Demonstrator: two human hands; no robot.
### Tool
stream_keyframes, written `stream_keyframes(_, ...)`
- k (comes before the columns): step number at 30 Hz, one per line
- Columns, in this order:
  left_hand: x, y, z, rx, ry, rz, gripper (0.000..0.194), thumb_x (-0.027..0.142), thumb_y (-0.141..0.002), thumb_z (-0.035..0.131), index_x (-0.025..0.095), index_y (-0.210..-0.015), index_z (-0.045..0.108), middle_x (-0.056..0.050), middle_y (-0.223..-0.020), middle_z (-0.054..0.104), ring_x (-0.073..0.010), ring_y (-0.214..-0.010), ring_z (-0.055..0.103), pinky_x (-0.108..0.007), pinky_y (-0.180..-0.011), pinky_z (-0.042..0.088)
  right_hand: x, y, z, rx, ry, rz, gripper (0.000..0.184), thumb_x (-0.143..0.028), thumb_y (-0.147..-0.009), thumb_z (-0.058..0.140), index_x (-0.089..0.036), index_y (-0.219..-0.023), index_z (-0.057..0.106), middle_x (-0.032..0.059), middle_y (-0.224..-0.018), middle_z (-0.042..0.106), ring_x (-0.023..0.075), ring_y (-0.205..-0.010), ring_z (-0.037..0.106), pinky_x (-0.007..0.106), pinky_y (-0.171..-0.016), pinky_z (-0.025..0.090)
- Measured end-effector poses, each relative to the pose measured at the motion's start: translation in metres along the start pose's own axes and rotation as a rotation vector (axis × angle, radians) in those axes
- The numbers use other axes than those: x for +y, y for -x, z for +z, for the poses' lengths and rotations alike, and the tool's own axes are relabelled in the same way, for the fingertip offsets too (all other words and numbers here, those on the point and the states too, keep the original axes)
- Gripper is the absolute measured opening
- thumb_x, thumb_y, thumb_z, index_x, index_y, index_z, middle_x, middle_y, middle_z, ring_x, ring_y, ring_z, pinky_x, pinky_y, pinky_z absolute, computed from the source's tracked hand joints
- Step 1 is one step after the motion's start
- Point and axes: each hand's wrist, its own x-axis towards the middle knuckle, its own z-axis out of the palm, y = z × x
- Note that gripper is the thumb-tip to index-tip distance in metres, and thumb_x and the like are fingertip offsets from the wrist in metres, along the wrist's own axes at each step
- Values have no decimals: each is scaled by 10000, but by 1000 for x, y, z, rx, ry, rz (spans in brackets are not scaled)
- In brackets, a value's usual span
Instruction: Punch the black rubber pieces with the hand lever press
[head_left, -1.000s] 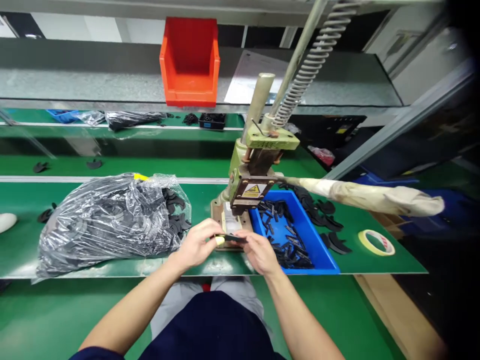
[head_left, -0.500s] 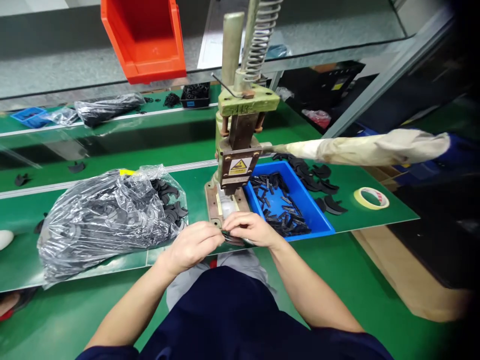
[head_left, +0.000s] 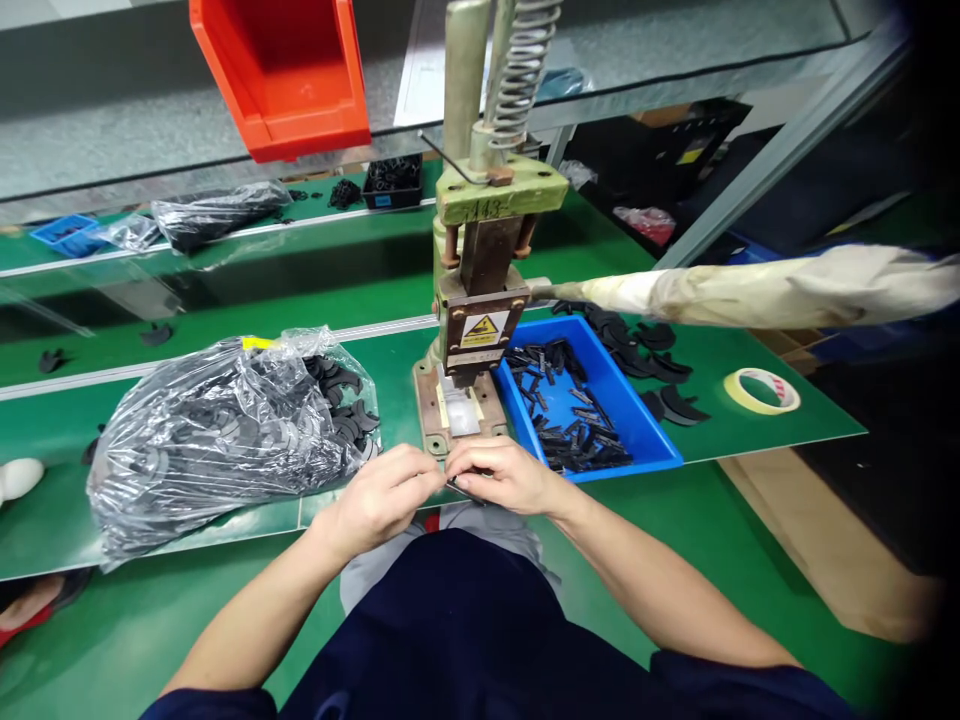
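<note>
My left hand point(head_left: 386, 497) and my right hand point(head_left: 501, 475) meet at the near edge of the green bench, fingers pinched together on a small black part point(head_left: 459, 485) that is mostly hidden between them. Just beyond them stands a green hand press point(head_left: 480, 290) with a spring, a yellow warning label and a metal base plate point(head_left: 455, 410). Its cloth-wrapped lever point(head_left: 750, 290) reaches out to the right.
A clear plastic bag of black curved parts point(head_left: 225, 430) lies left of the press. A blue tray point(head_left: 600, 395) with small black pieces sits to its right, with loose black parts point(head_left: 645, 350) and a tape roll point(head_left: 761, 390) beyond. A red bin point(head_left: 281, 70) hangs above.
Both hands stayed together on the small black part, and now pinch it more tightly at the bench edge. The camera tilted down and shifted, so the press appears higher and nearer.
</note>
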Motion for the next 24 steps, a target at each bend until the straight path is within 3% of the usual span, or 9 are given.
stream_keyframes(6, 1, -3, -2, 25, 75, -54, 251, 88, -922, 509, 184, -1130, 609, -86, -967, 690, -157, -883, 637, -277, -778, 538, -5, 0, -7, -14, -21, 103, 161, -305, -872, 617, -227, -976, 712, 30, -933, 733, 142, -881, 683, 298, -816, 561)
stream_keyframes(8, -8, -2, -1, 71, 88, -197, 216, 115, -909, 555, 183, -1091, 648, -75, -957, 703, -152, -877, 649, -270, -788, 535, -2, 3, -15, 74, -4, 175, 229, -319, -885, 598, -234, -1077, 689, 55, -1048, 725, 159, -964, 689, 311, -840, 577)
stream_keyframes(10, -27, -1, 0, 163, 102, -446, 188, 143, -873, 608, 181, -1038, 689, -56, -914, 709, -147, -830, 652, -260, -763, 529, 3, 10, -24, 196, 12, 231, 293, -345, -905, 561, -222, -1155, 651, 93, -1134, 704, 185, -1021, 689, 337, -845, 593)
stream_keyframes(13, -77, -1, 0, 364, 214, -893, 154, 160, -777, 677, 157, -927, 713, -25, -804, 695, -132, -707, 631, -225, -654, 507, 12, 26, -40, 304, -9, 308, 328, -411, -896, 561, -196, -1125, 655, 113, -1058, 729, 201, -917, 719, 346, -789, 615)
stream_keyframes(16, -142, -8, -3, 630, 345, -1164, 114, 99, -702, 687, 129, -810, 667, 5, -678, 646, -109, -586, 597, -206, -587, 490, 28, 46, -63, 357, 4, 576, 413, -541, -818, 615, -198, -1033, 694, 102, -965, 756, 219, -837, 730, 357, -814, 611)
stream_keyframes(18, -187, -17, -10, 789, 375, -1329, 122, 60, -691, 692, 128, -767, 625, 21, -621, 605, -100, -539, 588, -207, -577, 499, 45, 60, -82, 374, 176, 655, 481, -622, -785, 585, -211, -1003, 708, 108, -979, 760, 251, -872, 731, 380, -824, 607)
stream_keyframes(21, -246, -33, -28, 996, 344, -1448, 162, 26, -707, 697, 127, -767, 584, 13, -645, 594, -97, -537, 600, -214, -590, 514, 81, 82, -111, 327, 560, 681, 458, -628, -761, 544, -242, -931, 725, 105, -997, 761, 292, -913, 725, 425, -851, 596)
stream_keyframes(24, -290, -43, -56, 1167, 333, -1478, 100, 46, -786, 664, 104, -821, 590, -34, -729, 623, -118, -603, 640, -237, -627, 531, 121, 103, -125, 236, 793, 708, 454, -605, -730, 513, -225, -847, 733, 143, -942, 758, 343, -910, 724, 478, -839, 601)
